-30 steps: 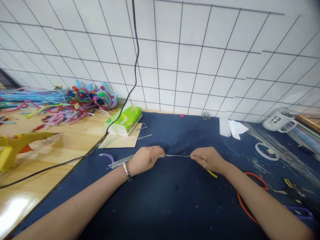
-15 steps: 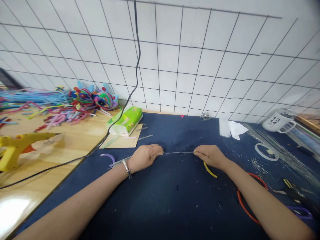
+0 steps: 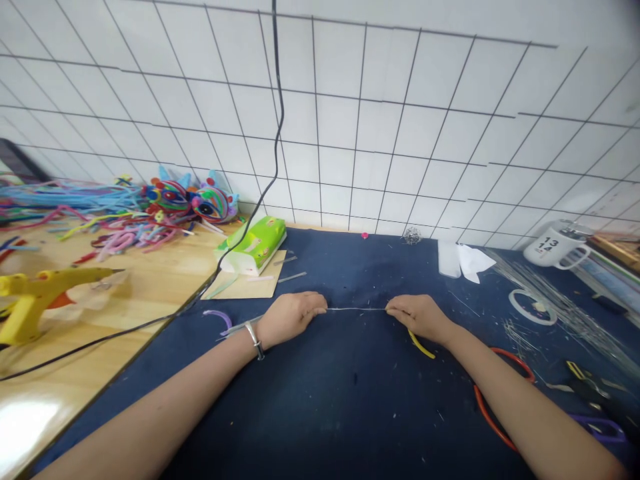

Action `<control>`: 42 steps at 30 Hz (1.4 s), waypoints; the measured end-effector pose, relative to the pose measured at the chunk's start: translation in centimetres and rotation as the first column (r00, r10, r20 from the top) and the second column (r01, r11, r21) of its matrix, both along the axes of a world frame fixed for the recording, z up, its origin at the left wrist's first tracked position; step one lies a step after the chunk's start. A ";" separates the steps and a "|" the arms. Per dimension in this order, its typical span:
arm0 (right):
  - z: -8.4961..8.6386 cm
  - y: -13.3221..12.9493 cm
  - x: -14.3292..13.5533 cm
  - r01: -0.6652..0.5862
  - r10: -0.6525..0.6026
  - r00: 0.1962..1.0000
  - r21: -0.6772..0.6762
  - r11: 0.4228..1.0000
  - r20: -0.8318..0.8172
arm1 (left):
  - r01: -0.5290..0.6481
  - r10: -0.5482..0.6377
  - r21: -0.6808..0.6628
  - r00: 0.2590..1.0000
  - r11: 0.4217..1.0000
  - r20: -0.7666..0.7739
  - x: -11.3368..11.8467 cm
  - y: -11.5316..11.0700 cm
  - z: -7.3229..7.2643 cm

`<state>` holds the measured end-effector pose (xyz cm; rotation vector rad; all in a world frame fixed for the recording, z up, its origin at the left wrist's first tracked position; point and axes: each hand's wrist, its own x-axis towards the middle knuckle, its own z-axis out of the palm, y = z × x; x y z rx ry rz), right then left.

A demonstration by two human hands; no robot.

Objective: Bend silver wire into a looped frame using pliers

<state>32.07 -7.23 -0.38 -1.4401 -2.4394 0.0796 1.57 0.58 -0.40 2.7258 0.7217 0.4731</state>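
Note:
A thin silvery wire stretches nearly level between my two hands, just above the dark blue cloth. My left hand, with a silver bracelet at the wrist, pinches one end between thumb and fingers. The other end is pinched in my right hand. A yellow curved strip lies beside my right hand, partly under it. Next to my left wrist are a purple curved piece and some flat grey strips, partly hidden by the hand.
Left: a yellow glue gun, coloured pipe cleaners, a black cable and a green tissue pack. Right: a white mug, a wire bundle, a white ring and a red ring under my forearm.
The view has shifted slightly, so most things appear a little lower. Both hands keep their pinch on the wire, with almost the same gap between them.

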 end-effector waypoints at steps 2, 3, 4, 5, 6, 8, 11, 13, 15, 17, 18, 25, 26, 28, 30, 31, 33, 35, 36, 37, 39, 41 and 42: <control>0.0 0.0 0.0 -0.001 0.001 1.000 -0.008 1.000 -0.001 | -0.001 0.001 0.006 1.000 1.000 -0.004 0.0 0.0 -0.1; 0.0 0.0 0.0 0.001 -0.001 1.000 -0.011 1.000 0.002 | -0.001 0.001 0.011 1.000 1.000 -0.007 0.1 0.0 -0.1; 0.0 0.0 0.0 0.005 -0.005 1.000 -0.012 1.000 0.007 | -0.001 0.001 0.016 1.000 1.000 -0.010 0.1 -0.1 -0.2; 0.0 0.0 0.0 0.010 -0.009 1.000 -0.012 1.000 0.012 | 0.001 0.000 0.020 1.000 1.000 -0.015 0.1 -0.1 -0.2; 0.0 0.0 0.1 0.014 -0.014 1.000 -0.013 1.000 0.018 | 0.003 -0.003 0.024 1.000 1.000 -0.020 0.1 -0.2 -0.2; -0.1 0.1 0.2 0.021 -0.021 0.999 -0.018 1.000 0.031 | 0.009 -0.008 0.027 0.999 1.000 -0.035 0.1 -0.2 -0.1; -0.2 0.2 0.3 0.035 -0.034 0.998 -0.029 0.999 0.047 | 0.001 0.000 0.026 0.998 1.000 -0.057 -0.1 -0.1 0.0; -0.4 0.3 0.4 0.040 -0.038 0.998 -0.034 0.999 0.051 | -0.010 0.011 0.026 0.997 1.000 -0.070 -0.2 0.0 0.1; -0.4 0.3 0.4 0.037 -0.035 0.998 -0.038 0.999 0.050 | -0.019 0.022 0.031 0.997 0.999 -0.079 -0.3 0.1 0.2; -0.5 0.4 0.4 0.034 -0.033 0.999 -0.041 0.999 0.044 | -0.023 0.026 0.038 0.996 0.999 -0.085 -0.4 0.1 0.2; -0.5 0.4 0.4 0.032 -0.030 0.999 -0.043 0.999 0.039 | -0.022 0.025 0.042 0.996 0.999 -0.086 -0.4 0.1 0.3; -0.6 0.3 0.4 0.018 -0.017 1.000 -0.017 1.000 0.025 | -0.028 0.033 0.054 0.996 0.998 -0.081 -0.4 0.4 0.0; -0.6 0.3 0.3 0.020 -0.019 0.999 -0.009 1.000 0.027 | -0.031 0.035 0.056 0.996 0.998 -0.079 -0.4 0.4 0.0; -0.7 0.2 0.3 0.019 -0.019 0.999 0.003 1.000 0.034 | -0.029 0.033 0.058 0.997 0.998 -0.076 -0.4 0.5 -0.2; -0.7 0.2 0.3 0.018 -0.018 0.999 0.011 1.000 0.044 | -0.026 0.031 0.061 0.996 0.998 -0.081 -0.3 0.6 -0.3; -0.7 0.2 0.3 0.019 -0.020 0.999 0.013 1.000 0.048 | -0.026 0.031 0.061 0.996 0.998 -0.085 -0.3 0.6 -0.4; -0.8 0.2 0.3 0.025 -0.026 0.998 0.013 1.000 0.051 | -0.023 0.029 0.060 0.995 0.998 -0.093 -0.3 0.6 -0.4; -0.9 0.2 0.3 0.033 -0.033 0.998 0.008 0.999 0.050 | -0.006 0.011 0.052 0.996 0.999 -0.092 -0.4 0.7 -0.4; -0.9 0.3 0.4 0.035 -0.035 0.998 0.003 0.999 0.049 | 0.006 -0.002 0.045 0.996 0.999 -0.091 -0.5 0.8 -0.3; -0.9 0.3 0.4 0.038 -0.038 0.998 -0.002 0.999 0.045 | 0.018 -0.015 0.037 0.996 0.999 -0.091 -0.5 0.8 -0.3; -0.8 0.4 0.5 0.047 -0.046 0.998 -0.013 0.999 0.036 | 0.038 -0.036 0.019 0.995 0.999 -0.097 -0.7 0.9 -0.1; -0.8 0.4 0.5 0.058 -0.057 0.998 -0.024 0.998 0.026 | 0.055 -0.055 -0.001 0.993 0.998 -0.107 -0.9 1.1 0.1; -0.8 0.4 0.5 0.062 -0.062 0.998 -0.028 0.998 0.023 | 0.063 -0.064 -0.009 0.992 0.998 -0.110 -0.9 1.2 0.2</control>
